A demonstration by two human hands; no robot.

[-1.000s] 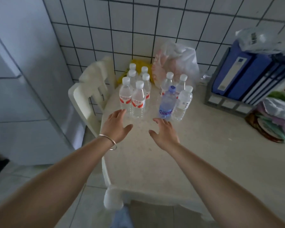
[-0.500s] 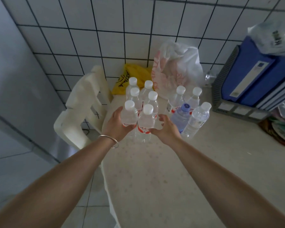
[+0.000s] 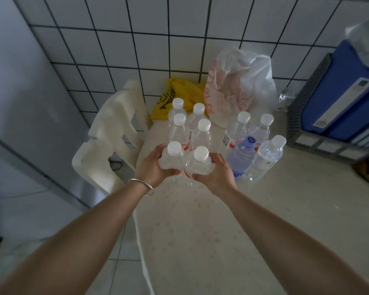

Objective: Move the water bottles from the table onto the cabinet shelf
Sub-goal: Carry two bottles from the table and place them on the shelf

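Several clear water bottles with white caps stand at the far left of the beige table [image 3: 200, 231]. My left hand [image 3: 152, 167] grips the front left bottle [image 3: 172, 156] of a shrink-wrapped group. My right hand [image 3: 216, 173] grips the front right bottle [image 3: 200, 161] beside it. Behind them stand more bottles of that group [image 3: 200, 133]. To the right stand a blue-tinted bottle [image 3: 241, 156], a clear bottle [image 3: 266, 156] and two others [image 3: 239, 128] behind them. The cabinet shelf is out of view.
A white plastic chair [image 3: 109, 141] stands left of the table, against the tiled wall. A yellow bag [image 3: 179, 90] and a white plastic bag [image 3: 243, 81] lie behind the bottles. A grey tray with blue binders [image 3: 339, 92] sits at the right. A grey cabinet side [image 3: 19, 92] rises at left.
Both hands reached forward from the open table and closed around the two front bottles of the left group. My head moved closer and looks down more steeply.
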